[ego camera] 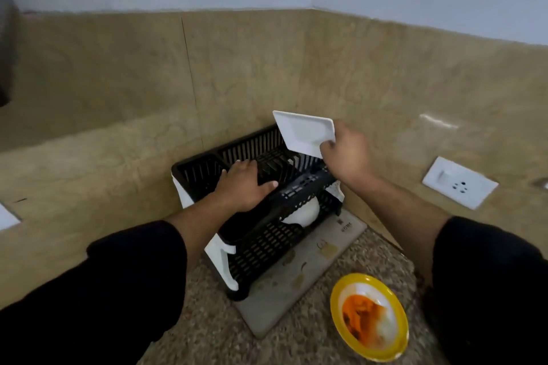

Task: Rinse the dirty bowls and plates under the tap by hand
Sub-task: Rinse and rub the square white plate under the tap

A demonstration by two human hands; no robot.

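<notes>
A white square plate (304, 132) is tilted in the air over the back right corner of the black two-tier dish rack (267, 234). My right hand (345, 154) grips its lower right corner. My left hand (243, 185) lies flat on the rack's upper tier, fingers spread, holding nothing. A white bowl (302, 213) sits upside down on the lower tier, partly hidden by the upper tier's front bar. A yellow-rimmed bowl (370, 315) smeared with orange sauce stands on the counter at the front right.
The rack stands on a grey drying mat (299, 284) in the corner of a speckled stone counter (207, 329). Beige tiled walls close in behind and to the right. A white wall socket (459, 182) is on the right wall.
</notes>
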